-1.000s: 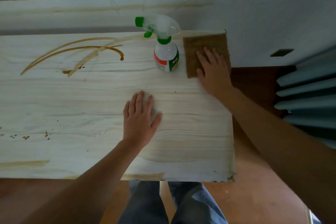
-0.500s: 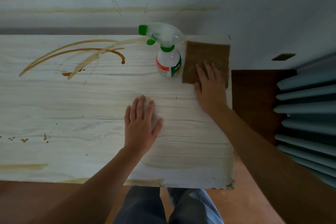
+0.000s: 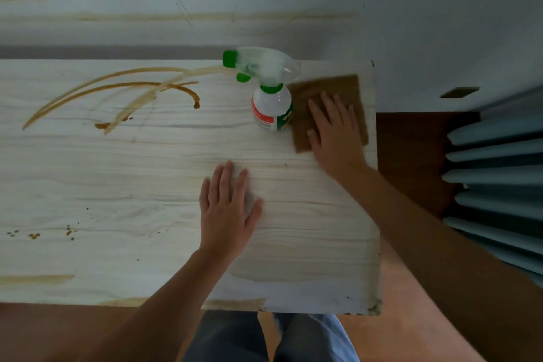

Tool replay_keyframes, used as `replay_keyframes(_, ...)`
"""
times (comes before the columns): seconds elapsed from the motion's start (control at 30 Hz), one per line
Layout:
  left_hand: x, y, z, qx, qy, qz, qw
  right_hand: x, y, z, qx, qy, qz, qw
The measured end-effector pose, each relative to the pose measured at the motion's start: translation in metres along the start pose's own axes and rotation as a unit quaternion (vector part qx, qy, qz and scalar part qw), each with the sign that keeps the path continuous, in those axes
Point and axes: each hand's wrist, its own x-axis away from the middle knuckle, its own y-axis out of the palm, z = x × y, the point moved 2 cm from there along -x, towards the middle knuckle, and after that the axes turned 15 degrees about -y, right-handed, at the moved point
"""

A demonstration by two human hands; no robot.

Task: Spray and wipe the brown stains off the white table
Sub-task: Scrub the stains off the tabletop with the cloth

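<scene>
L hand [image 3: 227, 211] flat on white table [image 3: 88, 185], R hand [image 3: 335, 129] flat on brown cloth [image 3: 349, 88] beside spray bottle [image 3: 271, 109].

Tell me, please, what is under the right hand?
The right hand rests on a brown cloth, which lies on the white table beside the spray bottle. The tabletop beneath the cloth is covered, so any stain there is unseen.

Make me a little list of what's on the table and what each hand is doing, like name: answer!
table: white, wood-grained
stains: brown curved streaks at far left; tiny spots at near left
spray bottle: upright, green nozzle, beside the cloth
cloth: brown, flat at the far right corner
left hand: flat on bare table
right hand: flat on the cloth
</scene>
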Motion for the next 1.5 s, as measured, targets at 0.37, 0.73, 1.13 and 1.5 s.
replay_keyframes(0.37,0.001,-0.004,0.002,-0.009,0.002,-0.009,1.000,-0.072,-0.006,0.017,0.017,-0.028,0.016,0.999)
replay_keyframes(0.73,0.001,-0.006,0.002,-0.020,0.012,-0.019,1.000,0.040,-0.003,0.031,-0.005,0.091,0.038,0.995)
replay_keyframes(1.13,0.000,-0.014,0.001,-0.031,0.021,-0.034,0.999,0.199,0.041,-0.042,-0.041,0.037,-0.014,0.998)
replay_keyframes(1.5,0.043,-0.013,-0.039,-0.049,0.013,-0.047,0.998,0.065,0.036,-0.071,-0.038,0.086,0.024,0.995)
